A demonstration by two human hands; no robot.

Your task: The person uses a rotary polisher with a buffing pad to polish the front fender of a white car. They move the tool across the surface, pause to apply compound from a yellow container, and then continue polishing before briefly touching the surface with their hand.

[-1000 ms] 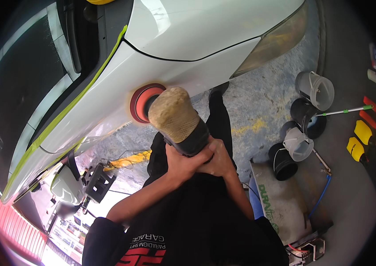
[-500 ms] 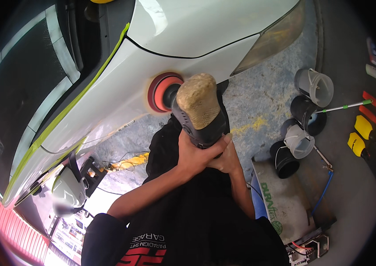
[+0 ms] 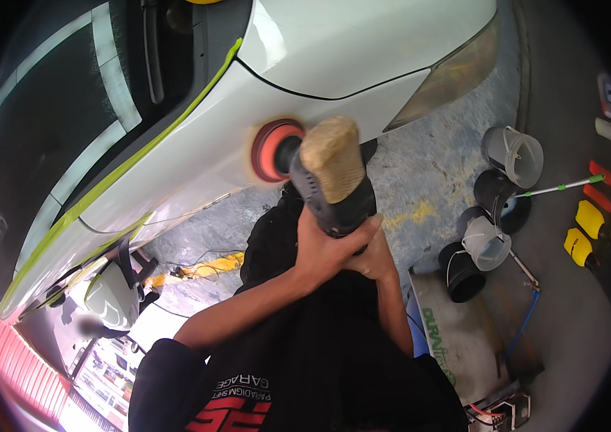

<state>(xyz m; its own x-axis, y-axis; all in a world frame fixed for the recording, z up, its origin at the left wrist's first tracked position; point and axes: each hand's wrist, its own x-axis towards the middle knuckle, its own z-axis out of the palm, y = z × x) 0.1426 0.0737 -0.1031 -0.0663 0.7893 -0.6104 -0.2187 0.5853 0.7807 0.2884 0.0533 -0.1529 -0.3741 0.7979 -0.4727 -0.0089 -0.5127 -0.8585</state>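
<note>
Both my hands grip a black power polisher with a worn tan cover on its head (image 3: 332, 158). My left hand (image 3: 318, 250) wraps the body from the left, and my right hand (image 3: 375, 253) closes round it from the right, fingers partly hidden. The polisher's red-orange pad (image 3: 271, 153) lies against the white car fender (image 3: 212, 133); its rim looks blurred, as in spinning. Yellow-green masking tape (image 3: 122, 165) runs along the fender's edge beside the windshield. Below the hood (image 3: 349, 50), the headlight (image 3: 449, 79) looks yellowed.
Several buckets, one a clear bucket (image 3: 521, 160), stand on the floor at right, with a green-ended pole (image 3: 564, 186) across them. A flat white box (image 3: 449, 338) lies nearer me. The side mirror (image 3: 112, 295) juts out at left; a cable (image 3: 208, 261) trails over the floor.
The view has swung slightly, shifting the car to the right in the picture. On the fender, the pad is a little nearer the corner by the tape's end. Both hands keep their grip.
</note>
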